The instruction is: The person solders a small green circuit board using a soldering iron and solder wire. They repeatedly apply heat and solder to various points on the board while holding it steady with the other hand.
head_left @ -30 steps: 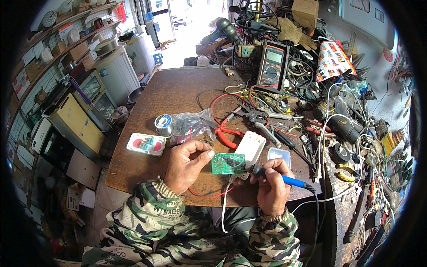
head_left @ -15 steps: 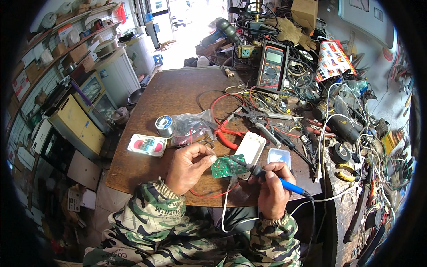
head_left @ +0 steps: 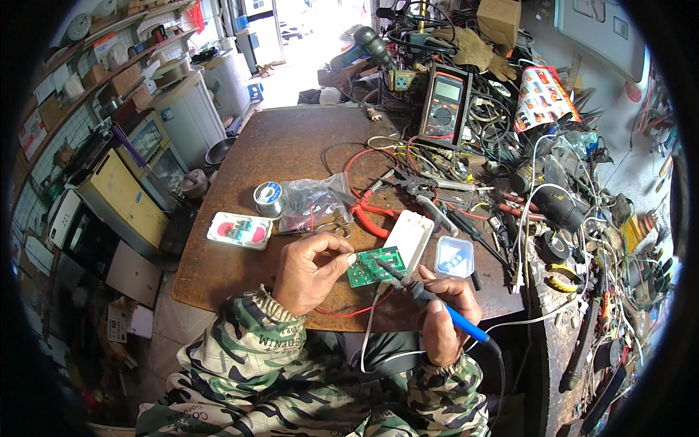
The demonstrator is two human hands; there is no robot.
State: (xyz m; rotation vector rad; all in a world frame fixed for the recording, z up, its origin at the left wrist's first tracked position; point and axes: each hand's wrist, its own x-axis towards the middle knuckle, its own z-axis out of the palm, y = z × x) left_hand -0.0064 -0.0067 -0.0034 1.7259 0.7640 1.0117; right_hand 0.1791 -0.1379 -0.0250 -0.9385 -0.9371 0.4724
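Observation:
My left hand (head_left: pixel 309 273) is closed in a pinch at the upper-left corner of a green circuit board (head_left: pixel 368 273), holding it tilted above the tabletop. My right hand (head_left: pixel 445 320) grips a soldering iron with a blue handle (head_left: pixel 467 325); its dark shaft reaches over the board. Just behind the board lies a white plastic case (head_left: pixel 410 237). To its right is a small clear box (head_left: pixel 453 256). A solder spool (head_left: pixel 268 199), a plastic bag (head_left: pixel 312 205) and a white tray with pink shapes (head_left: pixel 238 230) lie beyond my left hand.
The wooden table (head_left: pixel 262 138) carries red-handled pliers (head_left: pixel 371 222), other tools, red and white wires and a multimeter (head_left: pixel 444 105). A dense pile of tools and cables (head_left: pixel 568 211) fills the right side. Appliances (head_left: pixel 131 200) and shelves stand left, and a bright doorway is behind.
The soldering iron and my right hand have shifted down toward me, uncovering more of the small clear box. The board has moved slightly and changed its tilt; my left hand still pinches its corner.

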